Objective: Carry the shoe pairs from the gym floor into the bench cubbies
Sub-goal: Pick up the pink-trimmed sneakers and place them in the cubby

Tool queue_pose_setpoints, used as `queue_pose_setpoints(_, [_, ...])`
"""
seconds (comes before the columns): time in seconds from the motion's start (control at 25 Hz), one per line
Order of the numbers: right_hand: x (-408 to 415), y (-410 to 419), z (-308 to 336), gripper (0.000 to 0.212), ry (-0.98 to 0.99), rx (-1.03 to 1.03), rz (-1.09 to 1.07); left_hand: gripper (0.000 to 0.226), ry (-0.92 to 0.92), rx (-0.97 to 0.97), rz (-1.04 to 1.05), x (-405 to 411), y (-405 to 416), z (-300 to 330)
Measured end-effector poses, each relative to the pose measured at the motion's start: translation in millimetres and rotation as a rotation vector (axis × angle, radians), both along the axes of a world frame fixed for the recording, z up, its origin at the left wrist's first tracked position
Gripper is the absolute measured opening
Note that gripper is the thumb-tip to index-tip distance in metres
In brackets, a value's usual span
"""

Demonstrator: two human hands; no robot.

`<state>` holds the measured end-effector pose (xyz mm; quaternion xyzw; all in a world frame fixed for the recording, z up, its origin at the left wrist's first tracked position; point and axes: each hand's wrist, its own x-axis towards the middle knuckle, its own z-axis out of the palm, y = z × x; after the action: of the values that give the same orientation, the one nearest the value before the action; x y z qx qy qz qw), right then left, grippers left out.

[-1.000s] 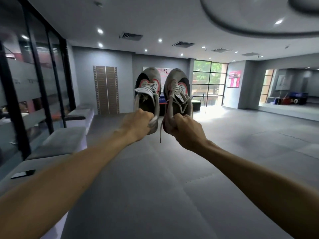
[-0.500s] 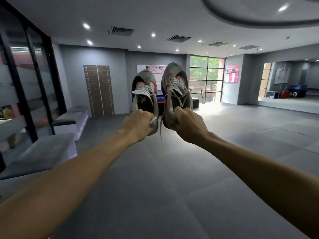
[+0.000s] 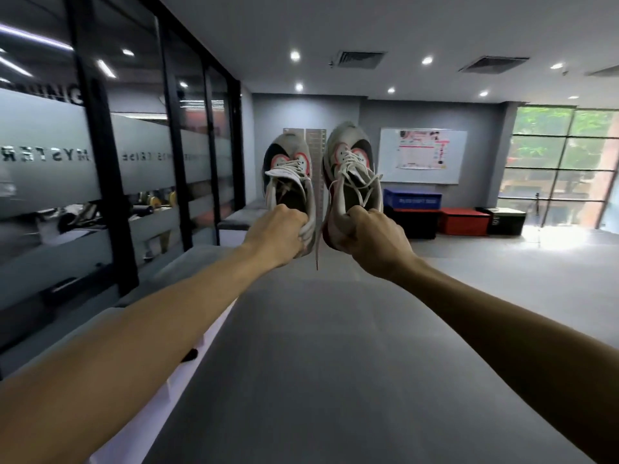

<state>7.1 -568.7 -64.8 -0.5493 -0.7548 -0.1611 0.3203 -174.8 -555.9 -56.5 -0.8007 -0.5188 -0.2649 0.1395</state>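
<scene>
I hold a pair of grey, white and red sneakers out in front of me at arm's length, toes pointing up. My left hand [image 3: 276, 234] grips the left sneaker [image 3: 289, 172] by its heel collar. My right hand [image 3: 371, 241] grips the right sneaker [image 3: 351, 165] the same way, and a white lace hangs down between the two. The grey-topped bench [image 3: 234, 219] runs along the glass wall on the left; its white front shows low at the left, and the cubby openings are hidden from here.
A frosted glass partition [image 3: 100, 162] with black frames lines the left side. Blue, black and red plyo boxes [image 3: 462, 221] stand against the far wall under a whiteboard [image 3: 422, 155]. Grey mat floor [image 3: 335, 363] stretches ahead and to the right, toward big windows [image 3: 566, 165].
My view has swung left and moved closer to the glass wall and bench. Both hands keep the same grip on the sneakers, still held out ahead.
</scene>
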Motion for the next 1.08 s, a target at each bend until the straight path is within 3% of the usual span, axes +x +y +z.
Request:
queue_pose_setpoints(0.16, [-30.6,89.1,-1.7,0.019,-0.021,-0.014,0.136,0.019,-0.024,0.01,0.134,-33.1,73.5,-1.8])
queue_pose_setpoints(0.28, [-61.9,159.3,-4.4,0.019,-0.027,-0.01,0.215,0.007,-0.012,0.031,0.217,-64.0,127.2,-1.5])
queue_pose_setpoints(0.56, [-175.6,317.7,21.4,0.024,-0.055,0.029,0.438,0.003,0.019,0.061,0.464,-163.6,235.8,12.8])
queue_pose_setpoints(0.84, [-301.8,398.1,13.9,0.031,-0.077,0.041,0.716,0.017,0.009,0.002,0.75,-257.2,265.1,6.8])
queue_pose_setpoints(1.08, [-403.9,443.9,-0.4,0.029,-0.062,0.052,1.017,0.01,0.021,-0.017,1.048,-319.5,268.7,-6.5])
